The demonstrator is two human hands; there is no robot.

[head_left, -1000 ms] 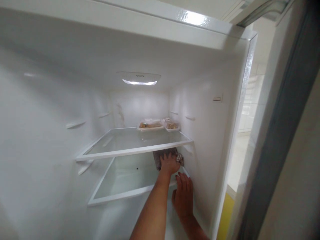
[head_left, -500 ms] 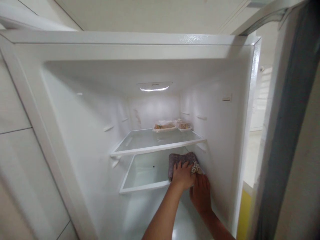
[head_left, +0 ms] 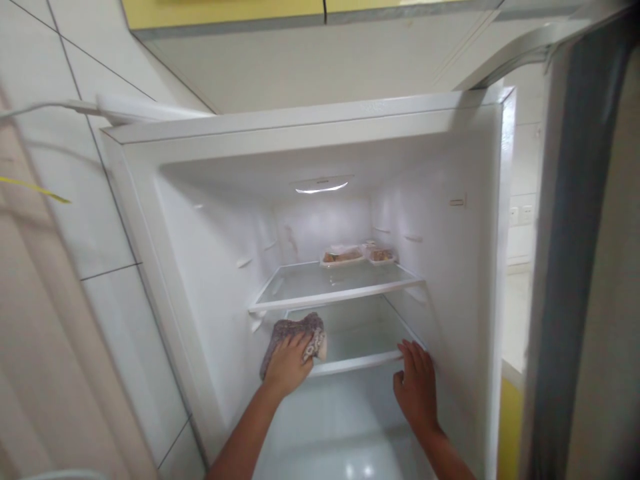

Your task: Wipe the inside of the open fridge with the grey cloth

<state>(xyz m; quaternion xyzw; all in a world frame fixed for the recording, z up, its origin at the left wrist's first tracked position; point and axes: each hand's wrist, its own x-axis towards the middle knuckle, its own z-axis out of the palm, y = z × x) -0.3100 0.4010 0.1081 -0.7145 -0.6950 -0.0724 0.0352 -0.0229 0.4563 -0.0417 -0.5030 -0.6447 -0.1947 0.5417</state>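
Observation:
Inside the open refrigerator, my left hand (head_left: 288, 367) holds a folded greyish-purple cloth (head_left: 296, 327) with a pale pattern, pressing it on the left part of the lower glass shelf (head_left: 357, 340). The fingers lie over the top of the cloth. My right hand (head_left: 418, 383) grips the right front corner of the same shelf, its fingertips over the white front rim and the thumb below. The underside of the cloth is hidden.
The upper glass shelf (head_left: 330, 285) bears two food trays wrapped in film, one larger (head_left: 344, 255) and one smaller (head_left: 381, 256). A lit lamp (head_left: 321, 187) is in the ceiling. The refrigerator door (head_left: 575, 267) stands open at the right; yellow cabinets (head_left: 225, 15) hang above.
My left hand has carried the cloth from the right side of the lower shelf to its left side. My right hand stays at the right front corner. The view has shifted.

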